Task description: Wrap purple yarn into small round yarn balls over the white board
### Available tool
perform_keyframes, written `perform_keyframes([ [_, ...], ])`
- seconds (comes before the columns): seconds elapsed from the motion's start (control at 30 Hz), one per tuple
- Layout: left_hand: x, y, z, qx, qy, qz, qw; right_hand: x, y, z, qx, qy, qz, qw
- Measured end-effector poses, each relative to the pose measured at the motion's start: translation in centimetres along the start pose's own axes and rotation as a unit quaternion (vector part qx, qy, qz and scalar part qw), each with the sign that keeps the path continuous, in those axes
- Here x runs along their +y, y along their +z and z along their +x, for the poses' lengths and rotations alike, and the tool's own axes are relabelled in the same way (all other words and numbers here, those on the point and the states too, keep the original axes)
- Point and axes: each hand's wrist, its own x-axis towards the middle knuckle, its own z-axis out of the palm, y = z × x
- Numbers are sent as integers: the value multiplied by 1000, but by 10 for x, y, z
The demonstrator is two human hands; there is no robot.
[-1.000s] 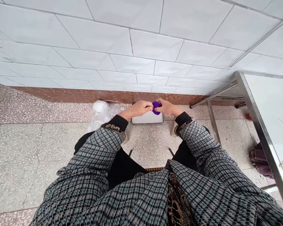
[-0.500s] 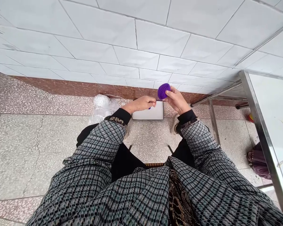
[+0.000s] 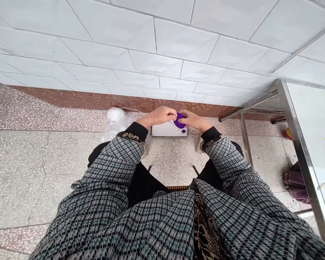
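Observation:
My right hand (image 3: 194, 120) has its fingers wrapped over a ball of purple yarn (image 3: 179, 124). Just left of the ball, my left hand (image 3: 162, 115) is closed in a pinch on the yarn, its fingertips close against the ball's side. From beneath my left fingers a thin strand slants down to a small purple yarn ball (image 3: 183, 131). Both hands are above a shallow white box with dark edges (image 3: 165, 130) on the floor, and they cover its far side.
White yarn (image 3: 116, 115) and clear plastic wrapping (image 3: 114, 130) lie left of the box. A tiled wall (image 3: 168, 66) rises behind it. At right stands a metal-framed table (image 3: 295, 130), with dark purple cloth (image 3: 298, 186) low beside it.
The purple ball rose and turned in my right hand, showing more of its side, then came back down beside my left fingers. The small purple ball now shows farther right in the box.

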Motion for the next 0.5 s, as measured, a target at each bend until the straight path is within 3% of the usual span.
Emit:
perform_keyframes([
  [0.13, -6, -5, 2, 51, -9, -8, 999, -5, -7, -11, -93, -26, 52, 994],
  [0.27, -4, -7, 1, 83, 3, -32, 996, -11, -10, -20, -134, -18, 82, 987],
  [0.37, 1, -10, -2, 50, 29, -88, 995, -11, -11, -17, -87, 16, 119, 989],
  [0.5, 2, -10, -4, -47, 14, -101, 994, -6, -19, -8, 54, -15, 244, 968],
])
